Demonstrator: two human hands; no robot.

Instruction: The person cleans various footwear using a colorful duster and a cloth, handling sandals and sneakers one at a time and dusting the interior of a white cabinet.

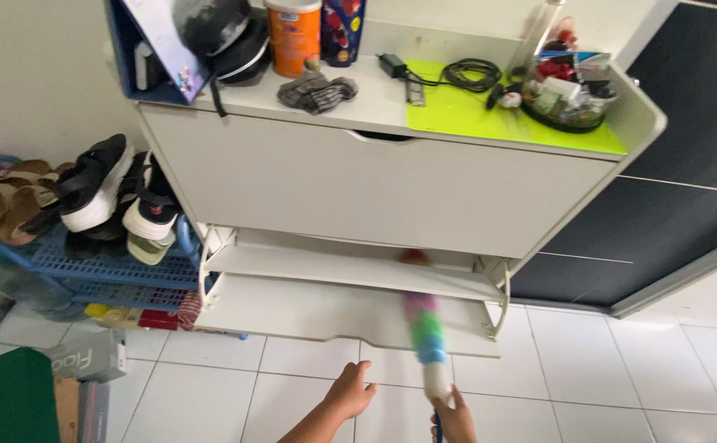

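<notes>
My right hand grips the blue handle of a multicoloured duster, whose blurred fluffy head reaches into the tilted-open lower drawer of a white shoe cabinet. My left hand hovers open just in front of the drawer's front edge, touching nothing. The drawer's two shelves look bare.
A blue plastic rack with sandals and sneakers stands left of the cabinet. On the cabinet top lie a grey cloth, an orange canister, cables, a green mat and a cluttered bowl. Boxes sit on the white tiled floor. A dark door is at right.
</notes>
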